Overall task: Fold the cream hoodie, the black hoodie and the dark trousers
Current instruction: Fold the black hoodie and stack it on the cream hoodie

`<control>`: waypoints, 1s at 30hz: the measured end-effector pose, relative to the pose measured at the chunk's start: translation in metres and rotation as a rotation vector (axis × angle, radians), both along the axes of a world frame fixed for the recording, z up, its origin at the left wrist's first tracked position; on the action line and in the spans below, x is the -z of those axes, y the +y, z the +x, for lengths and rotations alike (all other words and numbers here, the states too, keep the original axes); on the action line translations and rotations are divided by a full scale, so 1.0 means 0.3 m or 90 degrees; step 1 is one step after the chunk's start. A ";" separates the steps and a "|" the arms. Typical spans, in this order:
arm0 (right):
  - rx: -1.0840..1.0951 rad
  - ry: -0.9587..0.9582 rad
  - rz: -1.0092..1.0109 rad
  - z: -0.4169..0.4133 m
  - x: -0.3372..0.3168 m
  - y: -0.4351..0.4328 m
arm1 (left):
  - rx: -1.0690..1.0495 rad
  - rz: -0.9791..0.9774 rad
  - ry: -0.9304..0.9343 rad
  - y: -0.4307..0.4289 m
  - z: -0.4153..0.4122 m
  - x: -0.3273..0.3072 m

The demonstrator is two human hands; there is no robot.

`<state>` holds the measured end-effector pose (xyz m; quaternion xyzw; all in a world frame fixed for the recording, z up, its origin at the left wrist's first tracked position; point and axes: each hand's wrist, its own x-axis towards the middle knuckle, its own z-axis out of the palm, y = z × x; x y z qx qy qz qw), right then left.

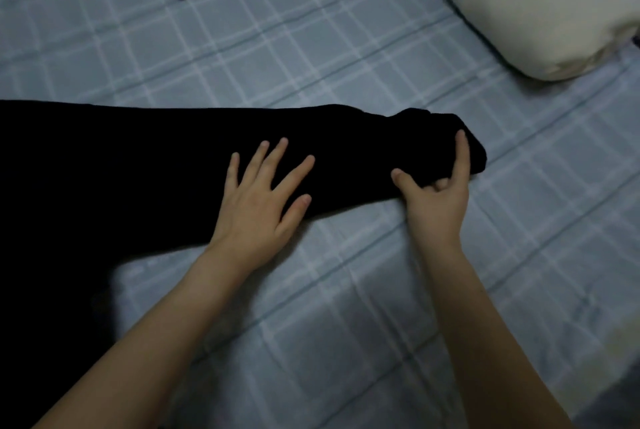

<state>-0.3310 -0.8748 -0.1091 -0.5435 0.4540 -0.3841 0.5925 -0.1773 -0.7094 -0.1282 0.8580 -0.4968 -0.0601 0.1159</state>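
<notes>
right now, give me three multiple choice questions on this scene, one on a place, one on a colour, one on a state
1. Where does the cream hoodie lie?
A. on the floor
B. on top of the dark cloth
C. at the far right of the bed

2. What colour is the sheet?
A. plain red
B. pale blue with white checks
C. green stripes

3. How does the left hand meet the black garment?
A. flat on it, fingers spread
B. clenched in a fist above it
C. away from it, on the sheet

Answers:
1 C: the cream bundle sits folded at the upper right, apart from the black garment.
2 B: white lines cross the pale blue cloth.
3 A: the palm rests on the garment with straight, spread fingers, while the right hand grips its end.
</notes>
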 end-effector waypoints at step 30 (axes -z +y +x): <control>0.048 -0.018 0.090 -0.148 0.072 -0.173 | 0.098 0.043 -0.002 -0.335 -0.083 0.025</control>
